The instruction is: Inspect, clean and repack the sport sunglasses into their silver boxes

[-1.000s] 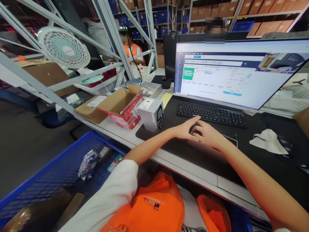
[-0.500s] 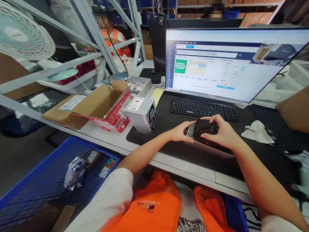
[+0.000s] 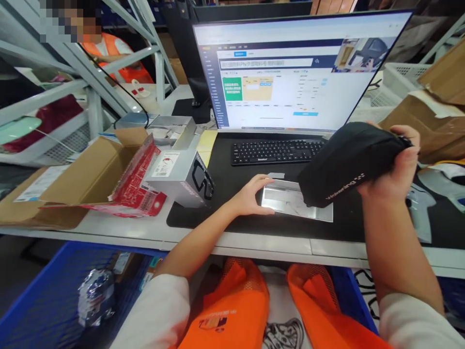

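Observation:
A black zip case with white lettering [image 3: 354, 162] is raised above the desk mat, and my right hand [image 3: 390, 179] is closed around its right end. Below it lies a silver-lined open box [image 3: 283, 198], its inside bare where it shows; the case hides part of its far right side. My left hand [image 3: 252, 196] grips this box at its left end, thumb on the near edge and fingers on the far edge. To the left of that hand a grey printed box sleeve [image 3: 181, 179] with a white label stands on the mat.
A black keyboard [image 3: 272, 151] and a monitor [image 3: 279, 87] stand behind my hands. On the left sits an open cardboard carton [image 3: 98, 169] with a red side. A blue crate [image 3: 47, 286] is below the desk edge. Another person in an orange vest [image 3: 116, 53] is across the frame.
My right hand has lifted the black case out of the box and up to the right. My left hand has stayed on the box. The view has turned rightward.

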Demonstrator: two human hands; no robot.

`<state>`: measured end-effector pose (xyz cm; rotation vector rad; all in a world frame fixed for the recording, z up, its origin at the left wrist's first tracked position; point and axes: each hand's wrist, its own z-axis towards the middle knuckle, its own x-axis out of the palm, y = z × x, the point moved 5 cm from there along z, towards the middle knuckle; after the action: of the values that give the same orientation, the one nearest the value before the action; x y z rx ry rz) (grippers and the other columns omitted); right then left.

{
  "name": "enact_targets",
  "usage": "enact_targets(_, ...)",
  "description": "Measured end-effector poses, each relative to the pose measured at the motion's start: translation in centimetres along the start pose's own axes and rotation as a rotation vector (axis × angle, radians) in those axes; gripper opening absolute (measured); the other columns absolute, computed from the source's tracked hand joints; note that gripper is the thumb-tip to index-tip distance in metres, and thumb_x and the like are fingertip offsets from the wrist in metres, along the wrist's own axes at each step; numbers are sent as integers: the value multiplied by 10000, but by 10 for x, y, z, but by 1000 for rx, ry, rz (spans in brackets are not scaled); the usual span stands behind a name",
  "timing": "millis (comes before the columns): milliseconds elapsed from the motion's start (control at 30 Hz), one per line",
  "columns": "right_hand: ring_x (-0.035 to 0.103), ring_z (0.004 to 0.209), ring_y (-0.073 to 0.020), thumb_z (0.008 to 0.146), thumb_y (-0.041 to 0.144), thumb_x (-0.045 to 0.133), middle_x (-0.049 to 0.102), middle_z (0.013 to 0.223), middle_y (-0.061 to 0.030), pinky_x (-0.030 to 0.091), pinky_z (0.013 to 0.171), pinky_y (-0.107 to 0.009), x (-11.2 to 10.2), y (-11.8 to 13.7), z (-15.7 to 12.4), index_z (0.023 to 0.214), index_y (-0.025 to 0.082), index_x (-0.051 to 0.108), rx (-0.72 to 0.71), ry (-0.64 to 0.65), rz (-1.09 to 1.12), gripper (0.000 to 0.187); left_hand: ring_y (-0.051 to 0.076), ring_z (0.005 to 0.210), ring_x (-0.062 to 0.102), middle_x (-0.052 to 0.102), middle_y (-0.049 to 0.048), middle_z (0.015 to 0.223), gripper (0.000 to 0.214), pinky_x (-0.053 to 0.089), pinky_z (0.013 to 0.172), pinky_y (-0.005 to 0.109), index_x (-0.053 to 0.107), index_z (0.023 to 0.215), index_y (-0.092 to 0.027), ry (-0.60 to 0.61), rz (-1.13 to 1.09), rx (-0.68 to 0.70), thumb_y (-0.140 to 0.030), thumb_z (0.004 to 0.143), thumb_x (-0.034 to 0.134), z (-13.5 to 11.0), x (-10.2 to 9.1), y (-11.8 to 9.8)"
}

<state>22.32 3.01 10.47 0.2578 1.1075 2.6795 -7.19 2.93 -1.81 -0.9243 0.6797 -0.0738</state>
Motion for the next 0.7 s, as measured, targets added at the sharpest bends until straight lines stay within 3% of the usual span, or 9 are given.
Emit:
enact_targets(133, 627, 1258, -388, 848, 673, 488, 664, 1276, -195, 459, 1041, -597, -7, -6, -7, 1135, 242, 487, 74, -67, 69, 518, 343, 1364, 520, 486, 141, 1425, 868, 436, 1176, 511, 558, 1432, -271, 28, 58, -26, -551, 676, 880, 1, -2, -1)
enact_targets(200, 624, 1257, -373, 904, 665, 389, 666, 1249, -183, 448, 1067, -584, -15, -11, -5, 1139, 220, 568, 85, -127, 134, 534, 349, 1367, 515, 474, 141, 1440, 866, 423, 1185, 503, 570, 1424, -267, 65, 99, -14, -573, 673, 873, 1, -3, -6)
enact_targets(300, 635, 1227, -366, 969, 615, 191, 675, 1146, -168, 454, 1044, -590, -44, -26, 8, 1127, 180, 671, 78, -234, 239, 667, 357, 1359, 520, 484, 135, 1464, 916, 430, 1166, 499, 517, 1481, -287, 133, 156, -48, -620, 691, 839, -1, -2, -11)
enact_targets(367, 652, 1190, -353, 965, 577, 190, 681, 1079, -157, 470, 1012, -573, -74, -47, 14, 1055, 175, 702, 112, -334, 296, 657, 357, 1357, 528, 505, 135, 1487, 970, 427, 1159, 500, 403, 1562, -294, 159, 139, -118, -647, 743, 784, -3, 1, -5)
enact_targets(467, 680, 1103, -334, 895, 579, 381, 687, 986, -145, 518, 930, -522, -116, -92, 10, 894, 190, 682, 334, -410, 220, 491, 307, 1279, 606, 594, 158, 1427, 866, 469, 1105, 459, 237, 1632, -221, 126, 29, -200, -663, 940, 513, 1, 4, 17)
enact_targets(533, 696, 1000, -326, 822, 595, 499, 679, 874, -128, 550, 838, -491, -134, -116, 1, 807, 213, 635, 482, -341, 24, 406, 254, 1127, 683, 676, 172, 1285, 707, 529, 1001, 416, 290, 1607, -142, 35, 46, -266, -566, 1048, 203, 11, 0, 38)
enact_targets(567, 698, 945, -318, 790, 597, 537, 666, 817, -115, 558, 789, -472, -139, -125, -4, 769, 227, 606, 540, -294, -73, 377, 240, 1059, 699, 697, 174, 1220, 685, 541, 962, 407, 376, 1564, -115, -10, 88, -300, -507, 1060, 127, 18, -2, 47)
enact_targets(633, 688, 824, -295, 746, 588, 601, 626, 716, -83, 551, 687, -432, -146, -134, -15, 723, 251, 551, 655, -269, -205, 342, 247, 1032, 688, 703, 164, 1169, 607, 529, 970, 418, 585, 1407, -114, -46, 193, -341, -493, 1048, 276, 36, -6, 61)
enact_targets(700, 656, 710, -269, 715, 542, 687, 582, 658, -49, 514, 596, -399, -151, -134, -25, 741, 253, 544, 789, -301, -292, 324, 276, 1105, 648, 695, 133, 1176, 475, 483, 1047, 434, 718, 1240, -161, 0, 246, -327, -482, 902, 630, 54, -3, 69)
